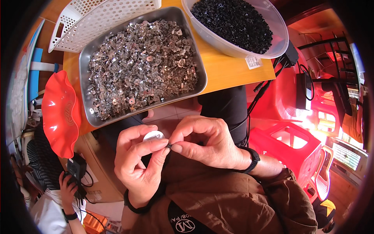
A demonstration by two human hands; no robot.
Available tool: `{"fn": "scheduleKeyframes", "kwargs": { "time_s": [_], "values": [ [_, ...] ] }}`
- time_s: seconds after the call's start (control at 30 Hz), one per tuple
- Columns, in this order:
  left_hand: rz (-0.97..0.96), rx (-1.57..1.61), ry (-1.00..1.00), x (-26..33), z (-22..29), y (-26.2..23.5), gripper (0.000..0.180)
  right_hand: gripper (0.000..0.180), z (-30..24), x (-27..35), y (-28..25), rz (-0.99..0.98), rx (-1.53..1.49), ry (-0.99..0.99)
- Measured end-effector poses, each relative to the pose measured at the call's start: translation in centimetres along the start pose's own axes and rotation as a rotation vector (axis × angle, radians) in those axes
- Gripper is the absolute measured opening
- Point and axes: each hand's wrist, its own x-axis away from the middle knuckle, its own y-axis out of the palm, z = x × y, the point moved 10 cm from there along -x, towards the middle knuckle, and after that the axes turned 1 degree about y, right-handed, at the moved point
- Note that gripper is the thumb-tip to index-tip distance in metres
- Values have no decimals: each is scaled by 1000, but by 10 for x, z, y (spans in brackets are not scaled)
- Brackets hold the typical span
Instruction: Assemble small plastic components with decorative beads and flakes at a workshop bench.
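In front of my lap, my left hand (140,162) and my right hand (208,140) meet at their fingertips. Between them is a tiny black part (169,146), pinched by thumb and forefinger on both sides; its exact kind is too small to tell. A shiny, round-edged metal piece (152,135) is tucked among the fingers of my left hand, partly hidden. Beyond my hands, a steel tray (201,80) holds a heap of small stamped metal pieces (144,66). To its right, a clear plastic tub (280,37) contains many small black parts (231,23).
The tray and tub stand on a yellowish wooden table (233,76). Behind the tray is a white perforated basket (105,23). A red wavy-edged dish (60,113) sits at the left, near another person's hand (68,191). Black cables (257,99) and a red stool (292,148) are at the right.
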Motion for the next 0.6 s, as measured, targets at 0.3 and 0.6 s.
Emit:
{"fn": "scheduleKeyframes", "kwargs": {
  "time_s": [0.3, 0.6],
  "values": [
    [-11, 77, -81, 0, -7, 2, 19, 5, 12, 3, 1, 26, -184, 157],
    [-86, 379, -219, 4, -19, 11, 13, 10, -33, 5, -2, 91, 319, -353]
  ]
}}
